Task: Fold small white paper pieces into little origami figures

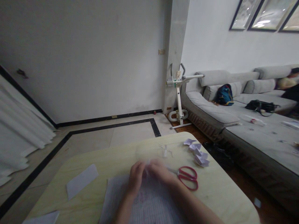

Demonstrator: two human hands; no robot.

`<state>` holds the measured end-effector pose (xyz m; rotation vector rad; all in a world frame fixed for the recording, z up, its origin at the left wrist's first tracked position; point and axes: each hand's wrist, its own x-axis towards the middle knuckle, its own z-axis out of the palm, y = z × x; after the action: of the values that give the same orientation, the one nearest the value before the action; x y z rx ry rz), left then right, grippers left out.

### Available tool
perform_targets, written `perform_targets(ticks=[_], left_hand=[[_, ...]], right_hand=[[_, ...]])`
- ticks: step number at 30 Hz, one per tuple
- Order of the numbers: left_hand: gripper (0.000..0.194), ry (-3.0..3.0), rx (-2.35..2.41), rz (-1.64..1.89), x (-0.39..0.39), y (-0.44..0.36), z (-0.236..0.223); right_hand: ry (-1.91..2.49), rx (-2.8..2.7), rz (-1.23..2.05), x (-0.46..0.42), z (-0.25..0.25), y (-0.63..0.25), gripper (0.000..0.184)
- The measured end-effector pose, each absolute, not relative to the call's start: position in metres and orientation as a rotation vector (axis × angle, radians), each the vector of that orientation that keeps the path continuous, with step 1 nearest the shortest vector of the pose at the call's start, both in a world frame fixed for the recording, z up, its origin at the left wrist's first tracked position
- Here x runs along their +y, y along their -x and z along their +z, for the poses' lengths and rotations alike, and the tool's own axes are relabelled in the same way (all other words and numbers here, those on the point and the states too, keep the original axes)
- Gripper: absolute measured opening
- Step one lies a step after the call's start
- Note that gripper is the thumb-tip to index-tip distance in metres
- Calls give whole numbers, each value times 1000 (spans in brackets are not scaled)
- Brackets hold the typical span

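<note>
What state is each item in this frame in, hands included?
Left hand: fingers curled, blurred
Right hand: close to the left, blurred
Scissors: lying down, blade opening unclear
Lined sheet: spread out
Folded papers: folded, grouped
Left-side paper: lying flat
Backpack: upright
Exercise machine: standing
Curtain: hanging

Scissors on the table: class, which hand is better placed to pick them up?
Probably the right hand: the red-handled scissors lie on its side, nearer to it than to the left hand. Both hands look blurred.
</note>
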<state>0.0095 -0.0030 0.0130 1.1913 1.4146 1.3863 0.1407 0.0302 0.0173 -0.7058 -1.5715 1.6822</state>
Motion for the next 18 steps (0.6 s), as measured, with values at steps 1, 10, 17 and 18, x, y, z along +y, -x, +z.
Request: perform_targets(ticks=[1, 10, 17, 18], left_hand=[[30, -1185, 1412, 1382, -3, -9, 12], [27, -1113, 1390, 1402, 1, -4, 7], [27, -1110, 1372, 1391, 0, -7, 12], [26, -1110, 1368, 1389, 0, -7, 13]], right_hand=[[716, -1569, 1688, 30, 17, -141, 29], [780, -1569, 1674, 29, 17, -139, 26], [751, -1606, 1688, 31, 17, -141, 35], [748, -1609, 1692, 30, 18, -141, 36]])
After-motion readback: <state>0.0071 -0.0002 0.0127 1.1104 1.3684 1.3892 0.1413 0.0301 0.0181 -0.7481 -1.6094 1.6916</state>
